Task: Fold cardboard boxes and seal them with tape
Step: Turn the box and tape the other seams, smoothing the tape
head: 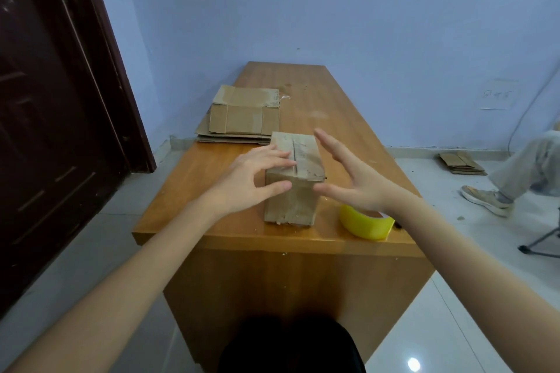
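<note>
a closed cardboard box [292, 179] stands on the near end of a long wooden table [339, 118], its long axis running away from the person toward the far wall, one short end face turned toward the camera. the top flaps are down and meet in a seam that runs along that same long axis. the left hand [251, 180] rests on the box: its fingers lie spread and nearly straight across the left half of the top, fingertips reaching the seam, while the thumb lies against the near end face. the right hand [354, 175] is open just to the right of the box, fingers straight and together pointing away and up, thumb stretched toward the box's near right corner; whether it touches the cardboard cannot be told. a roll of yellow tape [365, 221] lies on the table near the front edge, just right of the box and partly under the right wrist. farther along the table, at its left edge, a stack of flattened cardboard boxes [242, 116] lies flat, close behind the closed box.
</note>
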Tool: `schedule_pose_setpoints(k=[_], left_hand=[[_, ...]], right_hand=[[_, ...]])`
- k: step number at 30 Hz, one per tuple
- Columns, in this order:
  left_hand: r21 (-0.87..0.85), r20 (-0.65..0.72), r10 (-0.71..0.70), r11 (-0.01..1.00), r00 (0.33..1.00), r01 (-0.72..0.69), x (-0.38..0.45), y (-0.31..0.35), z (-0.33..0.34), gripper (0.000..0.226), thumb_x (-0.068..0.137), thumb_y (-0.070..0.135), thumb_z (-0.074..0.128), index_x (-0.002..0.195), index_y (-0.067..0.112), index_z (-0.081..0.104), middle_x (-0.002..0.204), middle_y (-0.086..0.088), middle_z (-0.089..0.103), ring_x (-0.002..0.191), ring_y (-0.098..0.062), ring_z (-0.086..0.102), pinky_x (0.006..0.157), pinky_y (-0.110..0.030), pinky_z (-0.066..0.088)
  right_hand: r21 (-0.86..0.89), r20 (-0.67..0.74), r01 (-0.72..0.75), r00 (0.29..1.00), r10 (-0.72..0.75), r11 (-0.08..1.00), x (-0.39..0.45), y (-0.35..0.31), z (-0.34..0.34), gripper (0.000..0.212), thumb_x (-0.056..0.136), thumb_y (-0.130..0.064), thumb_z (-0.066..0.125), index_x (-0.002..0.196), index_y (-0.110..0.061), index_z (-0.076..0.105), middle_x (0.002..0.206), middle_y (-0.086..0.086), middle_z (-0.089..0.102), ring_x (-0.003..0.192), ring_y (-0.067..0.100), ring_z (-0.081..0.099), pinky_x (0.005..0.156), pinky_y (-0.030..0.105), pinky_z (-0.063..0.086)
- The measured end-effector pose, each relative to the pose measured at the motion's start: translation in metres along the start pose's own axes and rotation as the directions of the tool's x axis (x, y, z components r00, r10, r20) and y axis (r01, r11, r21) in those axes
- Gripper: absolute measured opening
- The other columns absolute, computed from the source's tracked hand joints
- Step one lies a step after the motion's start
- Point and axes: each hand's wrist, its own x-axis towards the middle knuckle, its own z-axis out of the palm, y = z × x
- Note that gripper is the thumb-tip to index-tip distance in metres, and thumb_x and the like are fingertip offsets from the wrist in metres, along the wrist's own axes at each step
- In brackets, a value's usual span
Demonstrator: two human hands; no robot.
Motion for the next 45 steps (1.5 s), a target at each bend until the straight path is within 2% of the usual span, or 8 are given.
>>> schedule_pose_setpoints(k=[7,12,19,24,29,32,37,45], left_hand=[[0.21,-0.056,0.157,0.967,0.986,-0.142,0.01,0.01,0.003,0.045,0.093,0.049,0.04,0.133,0.032,0.051,0.138,0.026,0.034,0.135,0.007,0.017,0.108,-0.027,0.013],[0.265,-0.07,0.194,0.949,0.978,-0.17,0.016,0.015,0.004,0.048,0.092,0.053,0.035,0.128,0.031,0.057,0.138,0.018,0.046,0.132,0.004,0.026,0.107,-0.028,0.017],[0.287,-0.104,0.25,0.934,0.963,-0.212,0.017,0.037,-0.006,0.042,0.092,0.05,0.042,0.122,0.029,0.062,0.135,0.012,0.054,0.132,0.004,0.029,0.104,-0.022,0.018],[0.293,0.232,0.149,0.932,0.961,-0.215,0.035,0.074,-0.014,0.06,0.085,0.048,0.061,0.14,0.04,0.038,0.152,0.016,0.029,0.144,-0.002,0.01,0.117,-0.036,0.015],[0.138,0.479,0.049,0.982,0.876,-0.13,0.063,0.107,0.002,0.092,0.078,0.039,0.074,0.149,0.036,0.016,0.158,0.009,0.013,0.144,-0.005,0.007,0.117,-0.032,0.015],[-0.016,0.496,0.076,0.997,0.865,-0.079,0.071,0.117,0.005,0.067,0.077,0.029,0.077,0.136,0.029,0.045,0.137,0.008,0.049,0.124,-0.003,0.043,0.105,-0.025,0.035],[-0.267,0.353,0.078,0.963,0.932,0.021,0.064,0.114,-0.009,0.013,0.078,0.018,0.077,0.087,0.013,0.07,0.084,-0.005,0.072,0.078,-0.008,0.065,0.077,-0.021,0.051],[-0.537,0.078,-0.137,0.829,0.987,0.158,0.04,0.107,-0.019,0.014,0.092,0.02,0.06,0.088,0.009,0.068,0.075,0.0,0.071,0.072,-0.009,0.065,0.07,-0.022,0.052]], right_hand=[[-0.315,-0.073,-0.261,0.965,0.251,0.913,-0.04,0.023,-0.026,0.087,0.078,-0.062,0.057,0.148,-0.045,0.007,0.159,-0.012,-0.001,0.14,0.018,0.027,0.107,0.031,0.028],[-0.46,-0.026,-0.363,0.917,0.397,0.81,-0.057,0.046,-0.018,0.113,0.058,-0.085,0.044,0.151,-0.034,0.006,0.151,-0.003,0.031,0.136,0.018,0.034,0.108,0.037,0.035],[-0.359,-0.174,-0.357,0.933,0.315,0.862,-0.058,0.056,-0.007,0.09,0.064,-0.062,0.075,0.139,-0.027,0.038,0.129,-0.009,0.05,0.121,0.013,0.046,0.092,0.027,0.042],[-0.241,-0.173,-0.215,0.969,0.176,0.946,-0.067,0.038,-0.032,0.085,0.054,-0.056,0.082,0.128,-0.029,0.048,0.119,-0.013,0.051,0.116,0.008,0.047,0.095,0.03,0.041],[-0.253,-0.091,-0.016,0.996,-0.008,0.967,-0.078,-0.004,-0.068,0.082,0.055,-0.056,0.078,0.126,-0.033,0.045,0.127,-0.014,0.05,0.121,0.0,0.043,0.1,0.017,0.036],[-0.253,-0.081,0.073,0.992,-0.096,0.965,-0.082,-0.022,-0.083,0.078,0.057,-0.056,0.081,0.123,-0.03,0.049,0.127,-0.012,0.052,0.122,0.01,0.049,0.099,0.021,0.039],[-0.08,-0.172,-0.014,0.985,0.0,0.997,-0.087,-0.03,-0.094,0.067,0.051,-0.055,0.08,0.109,-0.035,0.055,0.125,-0.016,0.057,0.119,0.004,0.054,0.093,0.026,0.045],[0.338,-0.47,-0.066,0.853,0.229,0.939,-0.06,-0.032,-0.065,0.039,0.061,-0.057,0.066,0.08,-0.024,0.067,0.099,-0.016,0.07,0.091,0.0,0.063,0.079,0.024,0.048]])
